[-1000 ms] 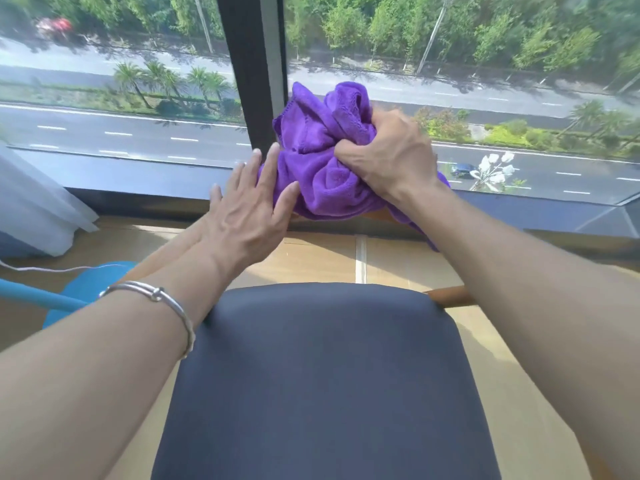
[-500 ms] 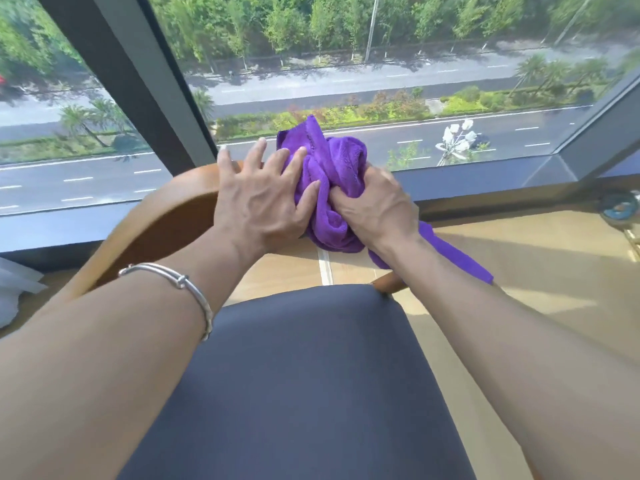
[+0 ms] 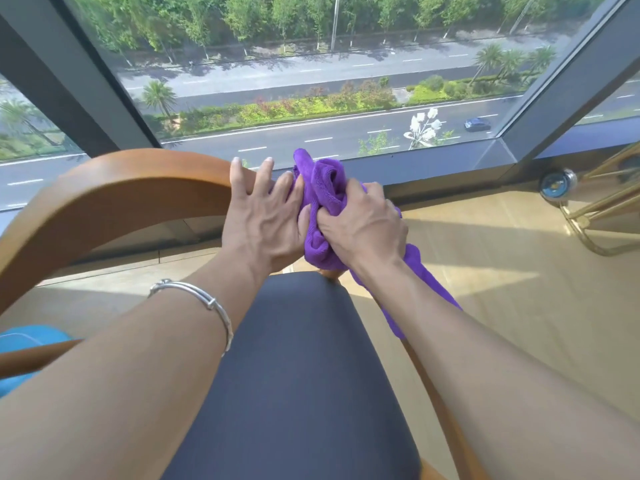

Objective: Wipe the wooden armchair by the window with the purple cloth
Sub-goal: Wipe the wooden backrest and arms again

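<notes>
The wooden armchair has a curved brown backrest point(image 3: 114, 195) and a dark grey seat cushion point(image 3: 304, 382), and it stands right in front of the window. A bunched purple cloth point(image 3: 323, 188) sits on the right end of the backrest. My right hand point(image 3: 363, 230) grips the cloth, and a tail of it hangs down under my right forearm. My left hand point(image 3: 265, 216) lies flat with straight, spread fingers on the backrest, its fingers touching the cloth's left side. A silver bangle circles my left wrist.
A large window point(image 3: 311, 81) with dark frames overlooks a road and trees. A gold metal frame point(image 3: 595, 216) and a round metal object point(image 3: 557, 183) stand on the wooden floor at the right. Something blue point(image 3: 31, 337) lies low at the left.
The view turned right and dropped, bringing the backrest into sight. Both hands came down with the cloth onto the backrest, and the cloth is more tightly bunched.
</notes>
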